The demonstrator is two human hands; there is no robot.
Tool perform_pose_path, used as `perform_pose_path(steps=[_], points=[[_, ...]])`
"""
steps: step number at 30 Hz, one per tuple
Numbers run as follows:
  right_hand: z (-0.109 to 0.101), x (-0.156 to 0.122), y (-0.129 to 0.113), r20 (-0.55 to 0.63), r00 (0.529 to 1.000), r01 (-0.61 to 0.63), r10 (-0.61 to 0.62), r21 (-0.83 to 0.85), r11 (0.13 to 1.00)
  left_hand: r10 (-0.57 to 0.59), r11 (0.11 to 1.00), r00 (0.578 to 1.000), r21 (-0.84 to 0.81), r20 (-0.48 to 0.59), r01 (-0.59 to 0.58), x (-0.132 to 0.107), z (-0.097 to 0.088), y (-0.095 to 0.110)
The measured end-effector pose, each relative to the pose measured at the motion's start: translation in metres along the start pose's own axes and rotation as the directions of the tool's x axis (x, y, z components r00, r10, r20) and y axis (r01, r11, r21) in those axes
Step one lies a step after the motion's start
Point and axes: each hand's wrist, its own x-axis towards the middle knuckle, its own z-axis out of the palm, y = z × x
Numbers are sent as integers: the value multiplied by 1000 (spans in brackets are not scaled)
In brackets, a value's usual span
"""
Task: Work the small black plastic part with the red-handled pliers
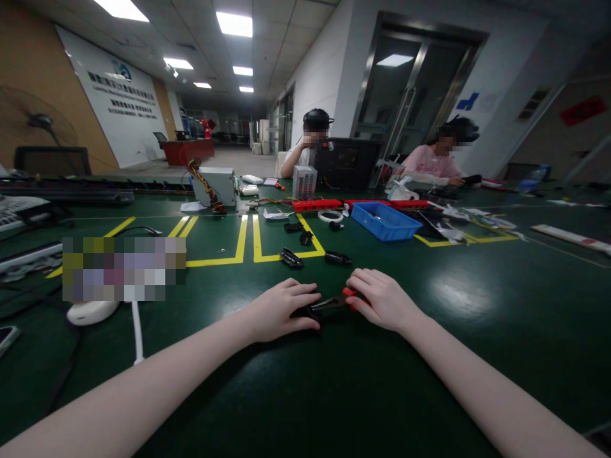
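Both my forearms reach out over a dark green table (334, 394). My left hand (281, 310) is closed on a small black part, pressed against the table. My right hand (379, 299) is closed round the red handles of a pair of pliers (334, 303). The dark jaws of the pliers point left and meet the black part under my left fingers. Several small black parts (291, 257) lie just beyond my hands, near the yellow floor-tape lines (258, 248).
A blue tray (384, 221) stands at the back right, with red strips (317, 205) and a grey metal box (217, 186) beyond. A white mouse (90, 312) and cables lie at the left. Two people sit across the table.
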Motion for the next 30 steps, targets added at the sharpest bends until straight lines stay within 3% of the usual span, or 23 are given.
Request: perform_pose_path(steps=[12, 18, 24, 30], points=[[-1, -1, -2, 41, 999, -26, 28, -45, 999, -49, 999, 998, -6, -42, 49, 7, 4, 3], [2, -4, 8, 5, 999, -53, 54, -59, 997, -29, 998, 995, 43, -94, 34, 29, 9, -6], [-1, -10, 23, -9, 990, -142, 142, -7, 990, -104, 991, 974, -109, -200, 83, 48, 21, -5], [-4, -8, 16, -2, 987, -159, 160, 7, 987, -80, 990, 984, -131, -162, 59, 43, 21, -3]])
